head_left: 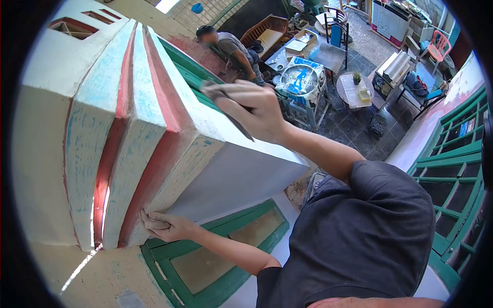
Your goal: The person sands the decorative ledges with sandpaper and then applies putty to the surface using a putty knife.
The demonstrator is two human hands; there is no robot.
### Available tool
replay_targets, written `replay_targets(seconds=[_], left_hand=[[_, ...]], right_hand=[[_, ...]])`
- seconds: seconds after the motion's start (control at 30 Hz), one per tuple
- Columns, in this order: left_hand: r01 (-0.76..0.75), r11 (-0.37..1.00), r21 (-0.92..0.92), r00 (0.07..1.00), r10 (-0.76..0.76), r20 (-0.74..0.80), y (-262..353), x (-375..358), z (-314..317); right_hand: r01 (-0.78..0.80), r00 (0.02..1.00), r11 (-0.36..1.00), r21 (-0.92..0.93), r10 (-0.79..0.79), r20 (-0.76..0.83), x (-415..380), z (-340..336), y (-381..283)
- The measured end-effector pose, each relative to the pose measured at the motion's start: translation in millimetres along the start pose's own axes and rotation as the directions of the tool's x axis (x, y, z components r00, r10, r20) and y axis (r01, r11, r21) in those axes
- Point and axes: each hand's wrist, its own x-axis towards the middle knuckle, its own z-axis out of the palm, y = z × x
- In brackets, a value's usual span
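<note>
A stepped moulding [149, 118] with worn white and light-blue paint and red grooves fills the left of the head view. My right hand [251, 108] is closed around a thin dark sheet [237, 124] that looks like sandpaper. Motion blurs that hand, which is over the moulding's upper side face. Lower down, my left hand [167, 226] touches the moulding's edge beside a red groove, its fingers bent and pressed together. Whether something small lies between those fingers is hidden.
Below the moulding is a green-framed window [226, 249]. Behind, a person [233, 51] bends near a wooden bench [267, 33]. A cluttered table [303, 49], a blue-and-white covered stand [302, 79], a round table [349, 97] and a pink chair [439, 45] stand on the tiled floor.
</note>
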Motion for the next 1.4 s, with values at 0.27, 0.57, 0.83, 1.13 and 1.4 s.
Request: replay_targets(seconds=[0.27, 0.57, 0.83, 1.13, 1.4], left_hand=[[0.052, 0.998, 0.029, 0.998, -0.053, 0.024, -12, -3, -2], [0.009, 0.995, 0.101, 1.0, -0.011, 0.02, 3, 1, -1], [0.032, 0.998, 0.051, 0.998, -0.035, 0.057, 6, 1, -3], [0.073, 0.997, -0.038, 0.995, -0.071, 0.063, -7, -1, -6], [0.041, 0.999, 0.0, 0.997, -0.041, 0.067, 5, 0, -3]], right_hand=[[-0.076, 0.994, 0.995, 0.064, 0.07, 0.086, -49, 21, 10], [0.005, 0.997, 0.994, 0.109, -0.013, 0.081, 23, 26, 5], [-0.101, 0.989, 0.994, 0.037, 0.097, 0.113, -45, 14, 40], [0.025, 1.0, 0.989, 0.144, -0.025, -0.002, -1, 41, 5], [-0.032, 0.999, 0.99, 0.141, 0.036, -0.022, 43, 73, 68]])
